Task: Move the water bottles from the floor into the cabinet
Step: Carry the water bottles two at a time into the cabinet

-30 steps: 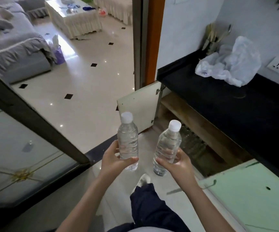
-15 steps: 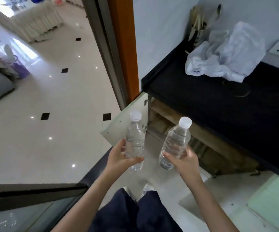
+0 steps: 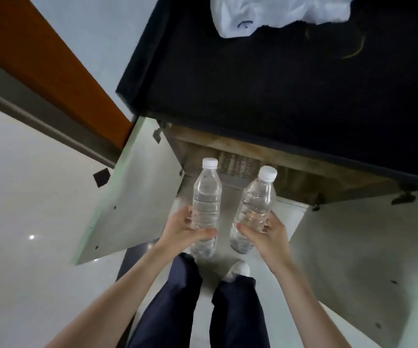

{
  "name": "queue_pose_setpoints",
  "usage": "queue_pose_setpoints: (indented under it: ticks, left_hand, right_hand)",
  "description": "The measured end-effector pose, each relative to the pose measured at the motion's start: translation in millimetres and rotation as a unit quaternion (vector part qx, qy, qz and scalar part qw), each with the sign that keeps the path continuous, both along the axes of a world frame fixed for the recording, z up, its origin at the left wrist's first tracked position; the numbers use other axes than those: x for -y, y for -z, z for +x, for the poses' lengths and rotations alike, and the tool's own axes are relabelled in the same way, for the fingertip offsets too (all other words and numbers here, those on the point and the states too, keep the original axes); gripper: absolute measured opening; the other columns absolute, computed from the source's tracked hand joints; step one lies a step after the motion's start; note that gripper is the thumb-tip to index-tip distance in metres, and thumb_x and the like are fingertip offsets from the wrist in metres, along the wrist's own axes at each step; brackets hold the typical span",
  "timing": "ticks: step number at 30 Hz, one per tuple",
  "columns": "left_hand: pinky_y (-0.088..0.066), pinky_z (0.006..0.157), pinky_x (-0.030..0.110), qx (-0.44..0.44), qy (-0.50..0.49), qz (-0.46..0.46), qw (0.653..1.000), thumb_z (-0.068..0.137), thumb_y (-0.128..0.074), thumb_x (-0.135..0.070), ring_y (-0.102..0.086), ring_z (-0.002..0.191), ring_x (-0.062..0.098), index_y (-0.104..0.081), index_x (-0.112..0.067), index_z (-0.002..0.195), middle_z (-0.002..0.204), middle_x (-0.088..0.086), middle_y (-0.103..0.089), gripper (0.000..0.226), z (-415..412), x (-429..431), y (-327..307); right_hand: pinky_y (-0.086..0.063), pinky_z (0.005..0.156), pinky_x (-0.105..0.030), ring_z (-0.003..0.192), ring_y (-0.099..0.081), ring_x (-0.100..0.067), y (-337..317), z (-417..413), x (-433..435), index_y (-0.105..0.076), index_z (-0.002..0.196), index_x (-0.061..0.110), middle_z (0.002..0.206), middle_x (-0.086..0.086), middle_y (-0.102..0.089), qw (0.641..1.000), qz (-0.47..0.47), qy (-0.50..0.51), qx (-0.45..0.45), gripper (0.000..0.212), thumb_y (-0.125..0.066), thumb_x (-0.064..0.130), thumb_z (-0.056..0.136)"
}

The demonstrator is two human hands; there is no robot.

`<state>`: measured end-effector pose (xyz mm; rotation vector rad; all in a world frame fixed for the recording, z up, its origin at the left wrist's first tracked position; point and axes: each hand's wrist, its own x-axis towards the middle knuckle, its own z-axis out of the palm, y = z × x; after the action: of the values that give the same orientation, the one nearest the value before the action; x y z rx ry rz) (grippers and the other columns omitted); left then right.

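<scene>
I hold two clear water bottles with white caps in front of me, both upright. My left hand (image 3: 181, 228) grips the left bottle (image 3: 206, 197) around its lower half. My right hand (image 3: 268, 234) grips the right bottle (image 3: 257, 199), which tilts slightly right. Just beyond the bottles is the open cabinet (image 3: 290, 169) under a black countertop, with a wooden top rail and a dim inside where several bottles show faintly. Both cabinet doors stand open, the left door (image 3: 132, 197) and the right door (image 3: 368, 259).
A white plastic bag (image 3: 265, 13) lies on the black countertop (image 3: 253, 79). An orange door frame (image 3: 52, 69) and grey sliding track run at the left. Glossy white floor tiles (image 3: 27, 247) spread to the left. My legs in dark trousers and a white shoe (image 3: 238, 270) are below.
The view has swung down and closer to the cabinet, which now faces me squarely with both doors visible. Both bottles stay in my hands, held a little nearer the opening.
</scene>
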<state>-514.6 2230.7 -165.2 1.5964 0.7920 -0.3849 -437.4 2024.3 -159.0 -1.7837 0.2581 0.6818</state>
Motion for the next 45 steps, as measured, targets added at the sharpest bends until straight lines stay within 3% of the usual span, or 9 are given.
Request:
queue_pose_setpoints:
  ticks: [7, 11, 15, 20, 26, 31, 36, 41, 45]
  left_hand:
    - [-0.053, 0.061, 0.014, -0.040, 0.027, -0.029, 0.998, 0.064, -0.091, -0.008, -0.072, 0.077, 0.005, -0.070, -0.017, 0.106, 0.091, -0.001, -0.076, 0.048, 35.4, -6.7, 214.4]
    - [-0.056, 0.075, 0.023, -0.018, 0.055, -0.027, 0.998, 0.062, -0.091, -0.023, -0.072, 0.090, 0.010, -0.069, -0.029, 0.108, 0.097, -0.009, -0.076, 0.052, 57.6, -10.2, 355.9]
    - [-0.058, 0.083, 0.033, 0.028, 0.067, -0.030, 0.997, 0.052, -0.087, -0.038, -0.072, 0.093, 0.013, -0.069, -0.026, 0.109, 0.100, -0.004, -0.076, 0.061, 86.5, -15.1, 472.8]
    - [-0.056, 0.071, 0.024, 0.111, 0.051, -0.052, 0.991, 0.058, -0.090, -0.012, -0.073, 0.091, 0.021, -0.072, -0.015, 0.104, 0.097, 0.007, -0.077, 0.050, 114.3, -28.7, 571.1]
    - [-0.058, 0.081, 0.036, 0.183, 0.013, -0.080, 0.980, 0.049, -0.090, -0.022, -0.073, 0.093, 0.028, -0.073, -0.010, 0.103, 0.099, 0.013, -0.076, 0.058, 135.4, -38.1, 584.2]
    - [-0.055, 0.060, 0.021, 0.204, 0.008, -0.082, 0.975, 0.071, -0.081, 0.000, -0.075, 0.078, 0.020, -0.075, -0.010, 0.091, 0.085, 0.010, -0.078, 0.023, 164.8, -45.4, 544.8]
    - [-0.052, 0.055, 0.012, 0.221, -0.007, -0.060, 0.973, 0.077, -0.078, -0.002, -0.072, 0.064, 0.003, -0.074, -0.013, 0.084, 0.071, -0.005, -0.077, 0.014, 210.0, -54.1, 529.1]
    - [-0.047, 0.049, 0.007, 0.231, -0.008, -0.025, 0.973, 0.076, -0.082, -0.017, -0.070, 0.060, -0.002, -0.076, -0.011, 0.087, 0.071, -0.008, -0.076, 0.013, 244.9, -52.3, 528.5]
    - [-0.057, 0.063, 0.022, 0.213, -0.016, 0.044, 0.976, 0.066, -0.087, -0.038, -0.073, 0.069, 0.008, -0.078, -0.016, 0.083, 0.072, -0.008, -0.077, 0.029, 262.8, -46.6, 533.3]
  right_hand:
    - [-0.051, 0.066, -0.010, 0.082, -0.070, -0.002, 213.6, 26.6, -1.5, -0.067, 0.111, 0.020, 0.097, 0.007, -0.075, 0.999, -0.032, -0.001, -0.025, 0.049, -0.088, 0.008, 0.068]
    - [-0.048, 0.061, -0.005, 0.079, -0.068, 0.006, 346.6, 47.6, 1.2, -0.067, 0.111, 0.018, 0.097, 0.008, -0.074, 0.999, -0.034, -0.014, -0.012, 0.049, -0.087, 0.004, 0.068]
    - [-0.051, 0.062, -0.010, 0.084, -0.070, -0.001, 462.3, 68.9, -0.5, -0.070, 0.106, 0.023, 0.089, 0.010, -0.076, 0.999, -0.019, -0.015, 0.024, 0.045, -0.087, 0.004, 0.069]
    - [-0.058, 0.073, -0.022, 0.090, -0.074, -0.015, 558.0, 93.4, -5.0, -0.072, 0.106, 0.012, 0.096, -0.001, -0.078, 0.997, 0.013, -0.015, 0.071, 0.045, -0.086, -0.005, 0.066]
    - [-0.057, 0.079, -0.031, 0.087, -0.074, -0.017, 574.1, 115.3, -15.3, -0.073, 0.098, 0.013, 0.091, -0.004, -0.078, 0.990, 0.042, 0.007, 0.132, 0.044, -0.083, 0.021, 0.056]
    - [-0.052, 0.062, -0.016, 0.078, -0.074, -0.013, 545.7, 139.5, -25.3, -0.074, 0.095, 0.013, 0.085, -0.001, -0.078, 0.988, 0.021, -0.003, 0.156, 0.021, -0.080, 0.004, 0.077]
    - [-0.054, 0.061, -0.017, 0.073, -0.073, -0.003, 526.8, 177.3, -43.2, -0.074, 0.091, 0.023, 0.082, 0.010, -0.077, 0.985, -0.007, -0.004, 0.174, 0.012, -0.079, 0.021, 0.080]
    - [-0.053, 0.068, -0.027, 0.067, -0.072, -0.003, 526.4, 205.1, -59.7, -0.078, 0.080, 0.025, 0.074, 0.011, -0.077, 0.983, -0.042, 0.038, 0.175, 0.015, -0.082, 0.038, 0.074]
    - [-0.053, 0.061, -0.024, 0.060, -0.070, -0.001, 528.5, 218.0, -63.2, -0.077, 0.078, 0.025, 0.068, 0.013, -0.075, 0.975, -0.091, 0.054, 0.194, 0.017, -0.082, 0.042, 0.074]
